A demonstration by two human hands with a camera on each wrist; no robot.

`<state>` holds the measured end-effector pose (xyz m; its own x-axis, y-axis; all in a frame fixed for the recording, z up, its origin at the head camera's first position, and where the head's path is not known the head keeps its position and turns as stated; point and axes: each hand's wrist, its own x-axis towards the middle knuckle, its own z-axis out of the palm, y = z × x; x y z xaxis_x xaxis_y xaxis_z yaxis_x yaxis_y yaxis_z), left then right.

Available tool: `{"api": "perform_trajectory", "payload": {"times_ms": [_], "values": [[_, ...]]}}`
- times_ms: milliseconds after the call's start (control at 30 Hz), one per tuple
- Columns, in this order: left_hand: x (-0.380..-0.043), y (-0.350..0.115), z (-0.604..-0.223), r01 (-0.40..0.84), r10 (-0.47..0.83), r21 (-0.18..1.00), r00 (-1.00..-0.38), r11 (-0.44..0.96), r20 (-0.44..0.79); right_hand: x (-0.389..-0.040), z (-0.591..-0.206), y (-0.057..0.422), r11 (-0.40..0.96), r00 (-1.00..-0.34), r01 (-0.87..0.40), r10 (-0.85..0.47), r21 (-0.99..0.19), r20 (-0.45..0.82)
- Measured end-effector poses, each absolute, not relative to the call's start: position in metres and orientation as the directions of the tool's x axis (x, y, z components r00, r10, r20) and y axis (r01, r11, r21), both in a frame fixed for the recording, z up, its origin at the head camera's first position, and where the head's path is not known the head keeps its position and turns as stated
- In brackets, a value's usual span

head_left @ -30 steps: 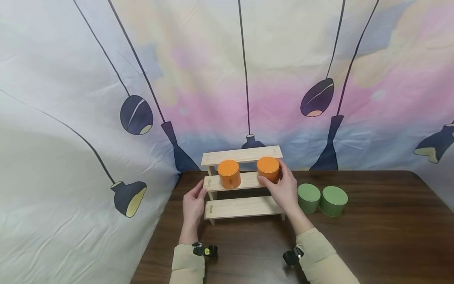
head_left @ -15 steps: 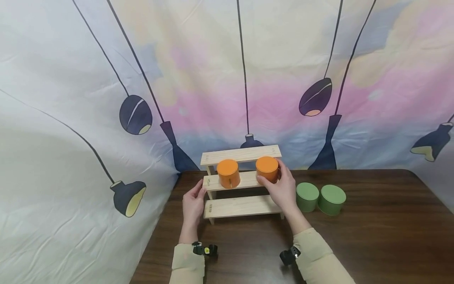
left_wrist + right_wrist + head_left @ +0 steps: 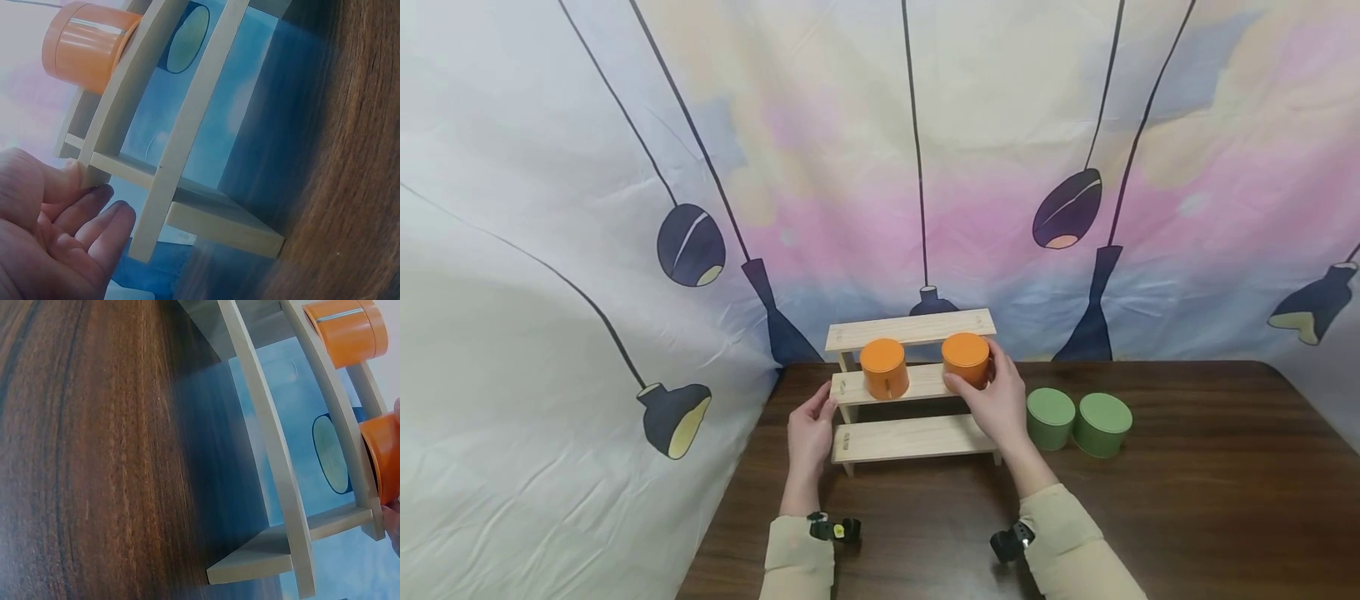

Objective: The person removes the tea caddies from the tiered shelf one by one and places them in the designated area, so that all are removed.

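A three-step wooden display rack (image 3: 917, 439) stands on the table. Two orange round tins sit on its middle step. My right hand (image 3: 1002, 398) grips the right orange tin (image 3: 966, 360), thumb at the front and fingers round its right side. In the right wrist view, this orange tin (image 3: 382, 456) sits by the step's end, and only a bit of the hand shows. The left orange tin (image 3: 884, 367) stands apart from it, untouched. My left hand (image 3: 809, 433) holds the left end of the middle step; the left wrist view shows thumb and fingers (image 3: 94, 206) pinching the board's end.
Two green round tins (image 3: 1050, 418) stand side by side on the dark wooden table (image 3: 1210, 500), just right of the rack. Behind the table hangs a cloth (image 3: 1000, 167) printed with lamps. Bare tabletop lies in front of the rack.
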<state>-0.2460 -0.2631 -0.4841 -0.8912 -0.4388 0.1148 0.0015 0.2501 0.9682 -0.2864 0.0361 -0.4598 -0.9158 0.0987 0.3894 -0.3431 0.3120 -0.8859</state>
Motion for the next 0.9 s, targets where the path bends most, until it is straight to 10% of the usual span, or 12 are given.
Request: {"api": "perform_trajectory", "payload": {"times_ms": [900], "values": [[-0.247,-0.264,-0.484,-0.005,-0.432,0.965,-0.895,0.261,0.112,-0.253,-0.454,0.068,0.224,-0.945,-0.326,-0.062,-0.919,0.320]]}}
